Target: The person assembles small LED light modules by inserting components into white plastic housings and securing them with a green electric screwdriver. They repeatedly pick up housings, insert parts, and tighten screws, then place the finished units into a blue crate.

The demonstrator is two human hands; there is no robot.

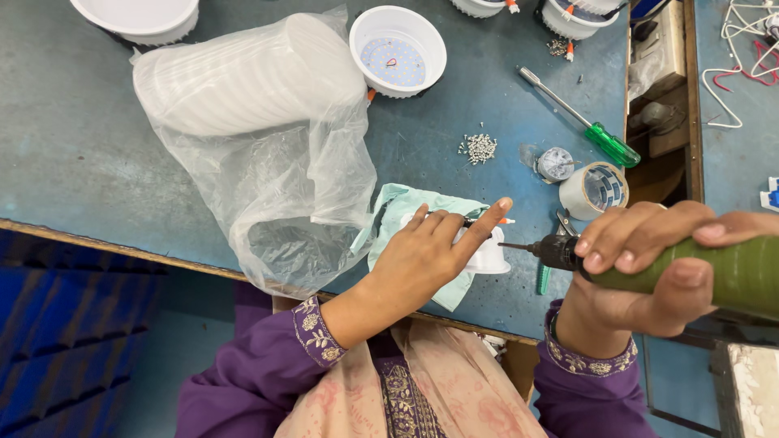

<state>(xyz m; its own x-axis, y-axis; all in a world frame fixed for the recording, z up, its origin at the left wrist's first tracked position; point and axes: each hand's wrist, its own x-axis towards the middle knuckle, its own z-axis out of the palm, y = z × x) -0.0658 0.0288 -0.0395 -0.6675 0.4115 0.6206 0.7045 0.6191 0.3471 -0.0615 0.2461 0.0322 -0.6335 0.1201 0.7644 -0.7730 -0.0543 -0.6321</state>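
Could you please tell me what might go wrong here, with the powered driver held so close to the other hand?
The bit of the green powered screwdriver in the right hand points at the left hand, whose fingers press on the small white plastic housing; a slip might nick them. The housing sits on a pale green cloth at the blue table's edge and could slide off.

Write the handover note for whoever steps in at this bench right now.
Left hand: presses down a white lamp housing on a pale green cloth at the table's near edge.
Right hand: grips a green powered screwdriver, bit level and pointing at the housing, just short of it.
Loose screws lie behind; bagged white covers at left.
Done: housing held in place. Left: bit not yet on the housing.
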